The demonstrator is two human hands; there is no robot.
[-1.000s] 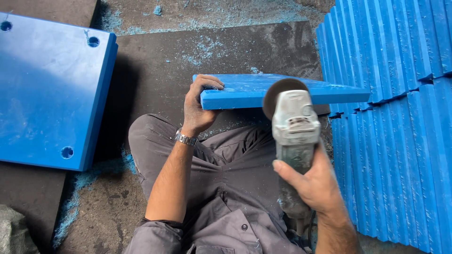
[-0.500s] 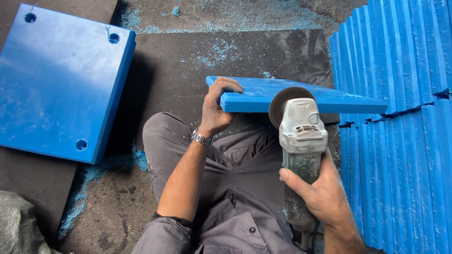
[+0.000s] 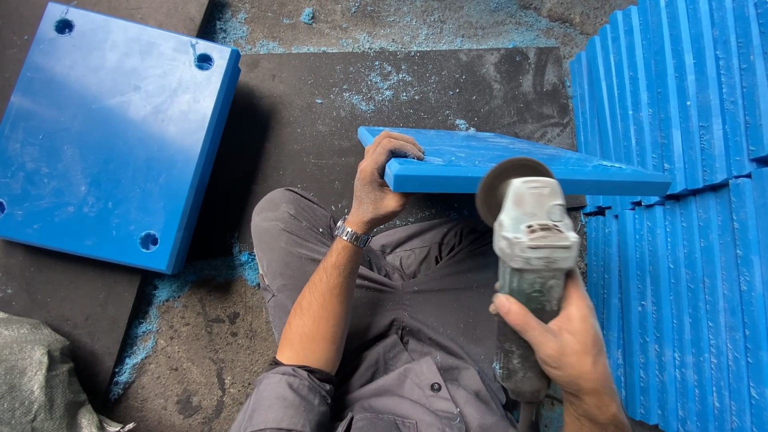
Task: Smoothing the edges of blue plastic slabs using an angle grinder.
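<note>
- Two hands are at work: the right hand [image 3: 560,344], nearest the camera, keeps its grip clenched round the body of a grey angle grinder [image 3: 528,264], whose disc [image 3: 500,186] meets the near edge of a blue slab [image 3: 512,164].
- Over the last second the view has swung so the hands sit further right, while the disc has stayed at the same stretch of edge; the judgement is that the same pass along the edge goes on.
- At the slab's left end, the left hand [image 3: 380,188], a watch [image 3: 350,234] on its wrist, has its fingers curled over the top, grasping it as before.
- That slab lies above the person's lap, over a dark mat [image 3: 320,112] strewn with blue shavings.
- Further off, a thick blue block [image 3: 104,136] with corner holes rests at left; stacked blue panels [image 3: 688,200] fill the right.
- Whether the disc spins cannot be told; the grinder's tail and the slab's right end are hidden or cut off.
</note>
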